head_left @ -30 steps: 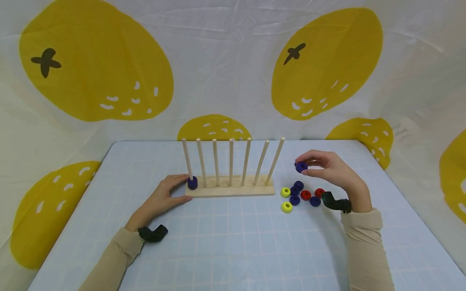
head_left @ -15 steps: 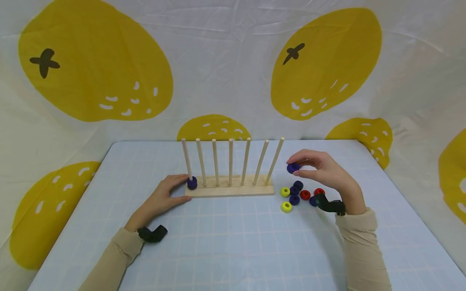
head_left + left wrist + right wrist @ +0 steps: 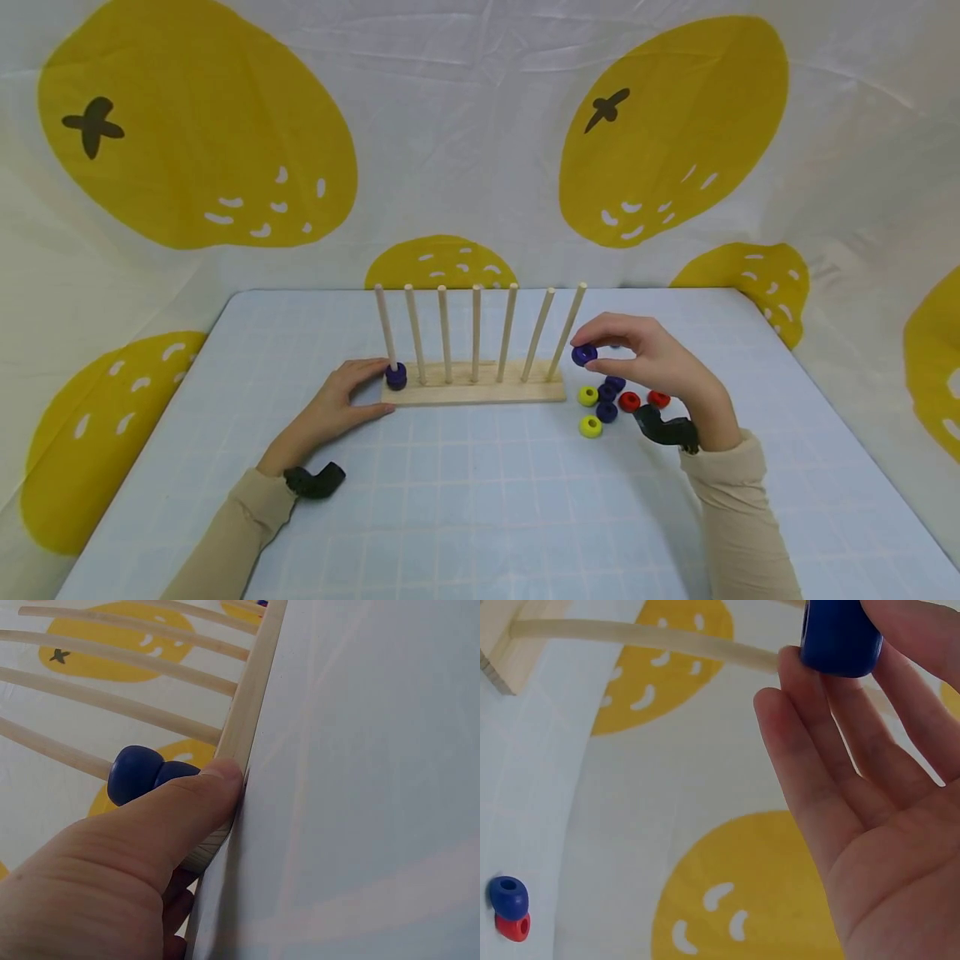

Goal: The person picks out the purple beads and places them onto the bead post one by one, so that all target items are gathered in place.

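A wooden peg rack (image 3: 480,396) with a row of upright dowels stands at mid-table. My left hand (image 3: 333,408) grips its left end, thumb on the front edge; the other fingertips are partly hidden behind it. Two dark blue beads (image 3: 397,377) are stacked at the foot of the leftmost dowel; the left wrist view shows these blue beads (image 3: 135,775) just beyond the thumb. My right hand (image 3: 652,354) pinches another blue bead (image 3: 584,355) between thumb and fingers, raised beside the rightmost dowel. In the right wrist view, this bead (image 3: 841,637) is cut off by the top edge.
Right of the rack, loose beads lie below my right hand: yellow beads (image 3: 589,427), blue beads (image 3: 607,412) and red beads (image 3: 629,402). A dark wrist camera (image 3: 667,429) hangs close over them. A patterned cloth (image 3: 465,125) rises behind the table.
My right hand has moved left and slightly down with the blue bead, closer to the rightmost dowel. One loose blue bead is now covered by the right wrist camera. The left hand stays put.
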The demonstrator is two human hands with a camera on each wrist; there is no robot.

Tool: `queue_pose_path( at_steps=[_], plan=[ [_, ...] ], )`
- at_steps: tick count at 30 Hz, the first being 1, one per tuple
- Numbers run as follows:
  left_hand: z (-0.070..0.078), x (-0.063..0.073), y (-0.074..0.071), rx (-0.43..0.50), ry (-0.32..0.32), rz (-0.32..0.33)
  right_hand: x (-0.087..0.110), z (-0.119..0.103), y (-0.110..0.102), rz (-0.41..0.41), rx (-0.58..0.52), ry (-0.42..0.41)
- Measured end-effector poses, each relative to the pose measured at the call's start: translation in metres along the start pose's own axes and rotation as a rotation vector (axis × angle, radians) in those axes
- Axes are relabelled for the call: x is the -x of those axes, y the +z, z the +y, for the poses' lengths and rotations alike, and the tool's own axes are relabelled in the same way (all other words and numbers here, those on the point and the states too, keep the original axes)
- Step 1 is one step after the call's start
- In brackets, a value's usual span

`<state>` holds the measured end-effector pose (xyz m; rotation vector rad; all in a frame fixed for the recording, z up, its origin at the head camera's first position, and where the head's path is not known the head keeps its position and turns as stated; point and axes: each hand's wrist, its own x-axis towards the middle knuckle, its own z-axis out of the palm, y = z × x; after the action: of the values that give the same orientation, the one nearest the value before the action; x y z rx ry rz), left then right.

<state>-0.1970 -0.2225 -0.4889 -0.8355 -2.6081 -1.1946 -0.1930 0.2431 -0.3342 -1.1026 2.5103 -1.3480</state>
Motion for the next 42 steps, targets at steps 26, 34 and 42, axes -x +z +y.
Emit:
queue_pose_path(
  at_steps=[26, 34, 42],
  plan=[
    [0.0, -0.001, -0.001, -0.001, 0.03, 0.012, -0.018, -0.023, 0.034, 0.043, -0.132, -0.13],
    [-0.001, -0.002, -0.001, 0.0, 0.032, 0.018, -0.024, -0.032, 0.044, 0.096, -0.174, -0.188],
    [0.001, -0.001, -0.001, 0.011, 0.045, 0.016, -0.03, -0.04, 0.046, 0.159, -0.171, -0.252]
  ],
)
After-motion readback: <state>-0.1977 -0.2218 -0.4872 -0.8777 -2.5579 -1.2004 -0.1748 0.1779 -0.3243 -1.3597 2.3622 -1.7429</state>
